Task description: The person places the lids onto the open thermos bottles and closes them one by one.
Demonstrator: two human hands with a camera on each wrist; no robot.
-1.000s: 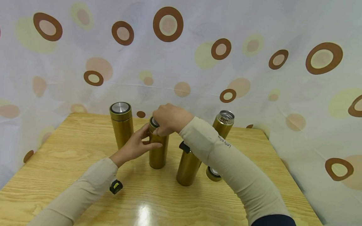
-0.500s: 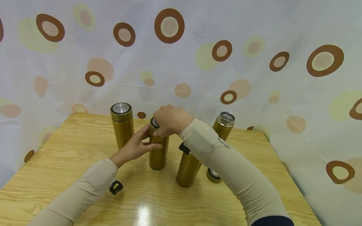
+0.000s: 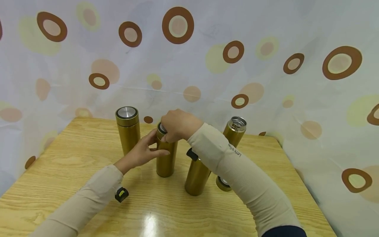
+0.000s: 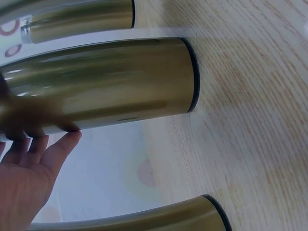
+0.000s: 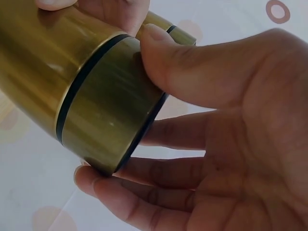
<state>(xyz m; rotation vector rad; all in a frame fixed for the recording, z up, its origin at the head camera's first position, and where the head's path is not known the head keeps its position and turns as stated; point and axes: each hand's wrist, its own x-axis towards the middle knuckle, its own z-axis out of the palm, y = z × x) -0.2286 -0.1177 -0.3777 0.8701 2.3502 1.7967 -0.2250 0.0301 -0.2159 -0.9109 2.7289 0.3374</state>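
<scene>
A gold thermos flask (image 3: 165,163) stands upright on the wooden table between my hands. My left hand (image 3: 142,153) holds its body from the left, thumb across the near side; the left wrist view shows fingers touching the flask's side (image 4: 120,79). From above, my right hand (image 3: 179,124) grips the flask's lid (image 5: 106,106). In the right wrist view the thumb presses one side of that lid and the fingers curl round the other. The lid sits against the body with a dark ring between them. In the head view my right hand covers most of the lid.
A second flask with its lid on (image 3: 129,138) stands to the left. Under my right forearm is another flask (image 3: 196,179), its top hidden. Behind it stands an uncapped flask (image 3: 234,133); a loose lid (image 3: 222,185) lies on the table (image 3: 165,210). A patterned sheet (image 3: 189,65) hangs behind.
</scene>
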